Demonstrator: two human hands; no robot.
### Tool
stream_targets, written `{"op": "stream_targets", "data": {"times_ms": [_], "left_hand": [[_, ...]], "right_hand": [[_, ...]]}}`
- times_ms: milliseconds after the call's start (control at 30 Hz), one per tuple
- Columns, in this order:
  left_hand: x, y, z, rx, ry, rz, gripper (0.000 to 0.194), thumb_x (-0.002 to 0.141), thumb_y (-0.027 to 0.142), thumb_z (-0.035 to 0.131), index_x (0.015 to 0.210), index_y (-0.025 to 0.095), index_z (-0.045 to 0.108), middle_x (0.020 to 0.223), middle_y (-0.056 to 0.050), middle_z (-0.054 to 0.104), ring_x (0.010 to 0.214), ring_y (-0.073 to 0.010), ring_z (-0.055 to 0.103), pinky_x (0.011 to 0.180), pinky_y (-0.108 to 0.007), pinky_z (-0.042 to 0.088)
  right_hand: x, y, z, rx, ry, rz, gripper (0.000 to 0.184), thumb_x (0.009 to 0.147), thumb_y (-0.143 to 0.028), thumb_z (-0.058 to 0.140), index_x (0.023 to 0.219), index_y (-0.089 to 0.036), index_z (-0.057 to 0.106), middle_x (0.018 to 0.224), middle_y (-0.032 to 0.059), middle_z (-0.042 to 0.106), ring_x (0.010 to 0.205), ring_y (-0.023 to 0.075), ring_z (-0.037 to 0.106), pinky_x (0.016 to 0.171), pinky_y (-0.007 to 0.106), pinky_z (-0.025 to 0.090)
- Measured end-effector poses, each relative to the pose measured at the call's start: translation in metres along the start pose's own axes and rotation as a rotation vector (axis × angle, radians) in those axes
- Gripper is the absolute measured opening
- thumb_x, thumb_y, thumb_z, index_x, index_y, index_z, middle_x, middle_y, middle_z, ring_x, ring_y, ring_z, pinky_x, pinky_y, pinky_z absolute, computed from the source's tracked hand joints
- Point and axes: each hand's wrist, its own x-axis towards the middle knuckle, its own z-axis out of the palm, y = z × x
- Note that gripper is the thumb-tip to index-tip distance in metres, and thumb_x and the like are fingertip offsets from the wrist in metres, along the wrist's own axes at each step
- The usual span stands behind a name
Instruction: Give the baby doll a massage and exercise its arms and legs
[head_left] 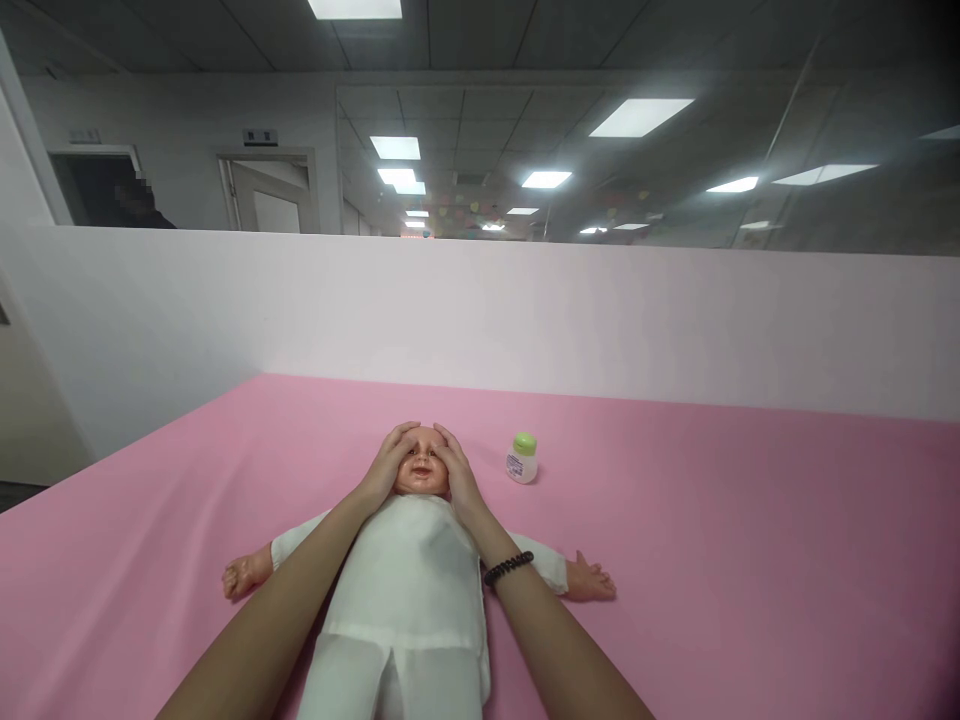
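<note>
- Forearms nearest, reaching in from five and seven o'clock; black coiled bracelet on the right one.
- Doll face up on the pink tabletop, head towards twelve, legs towards six, arms spread to about eight and four; dressed in white.
- Left hand along the doll's head at nine o'clock, right hand at three, the two apart at the middle of the forehead.
- Fingers of both hands extended, fairly narrow together, curved over brow and temples; laid on rather than clenched, as far as I can judge. Pressure: cannot tell.
- Step in hand, my reading: two-sided contact on forehead and temples. Nose and mouth uncovered.
- Next move, whatever its direction, calls for light, matched contact, palms clear of nose and mouth, head kept from rolling.
- Bottle, green cap, upright at three o'clock from the head, near the right hand, untouched. Cap looks shut.
- White partition beyond, at twelve.
</note>
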Motion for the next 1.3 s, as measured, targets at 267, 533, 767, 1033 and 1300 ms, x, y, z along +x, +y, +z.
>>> {"op": "stream_targets", "data": {"times_ms": [267,533,767,1033,1300], "left_hand": [[-0.01,0.01,0.001,-0.026,-0.026,-0.033,0.049,0.077,0.041,0.071,0.123,0.027,0.059,0.135,-0.007,0.057,0.123,-0.0285,0.056,0.107,-0.043,0.043],[-0.005,0.006,0.001,-0.038,-0.016,-0.034,0.047,0.079,0.043,0.068,0.122,0.026,0.06,0.131,-0.007,0.06,0.123,-0.0278,0.056,0.107,-0.042,0.042],[0.001,-0.002,-0.002,-0.015,0.002,0.007,0.04,0.086,0.046,0.055,0.119,0.025,0.061,0.131,-0.006,0.059,0.128,-0.0263,0.05,0.111,-0.039,0.037],[-0.001,-0.001,-0.003,-0.022,-0.009,0.008,0.041,0.086,0.043,0.052,0.122,0.026,0.061,0.135,-0.005,0.057,0.13,-0.0257,0.049,0.112,-0.038,0.036],[-0.004,0.002,0.0,-0.059,-0.024,-0.015,0.044,0.085,0.046,0.057,0.123,0.024,0.059,0.133,-0.008,0.058,0.126,-0.0275,0.053,0.107,-0.041,0.042]], "right_hand": [[-0.009,-0.014,0.006,-0.063,0.031,0.016,0.059,0.074,-0.041,0.071,0.13,-0.029,0.058,0.142,0.0019,0.054,0.127,0.0255,0.054,0.104,0.036,0.048],[-0.006,-0.011,0.005,-0.071,0.03,-0.006,0.057,0.074,-0.044,0.071,0.128,-0.028,0.061,0.14,0.002,0.055,0.128,0.0252,0.053,0.106,0.037,0.046],[-0.002,-0.008,0.003,-0.054,0.018,-0.008,0.059,0.075,-0.05,0.07,0.129,-0.027,0.061,0.14,0.0034,0.056,0.129,0.0253,0.052,0.109,0.039,0.043],[0.002,-0.002,0.002,-0.025,0.035,-0.006,0.057,0.075,-0.051,0.069,0.127,-0.028,0.062,0.141,0.0024,0.055,0.132,0.025,0.049,0.111,0.039,0.041],[-0.007,-0.011,0.005,-0.04,0.023,0.02,0.064,0.074,-0.049,0.071,0.133,-0.027,0.056,0.144,0.0036,0.052,0.129,0.026,0.051,0.108,0.039,0.044]]}}
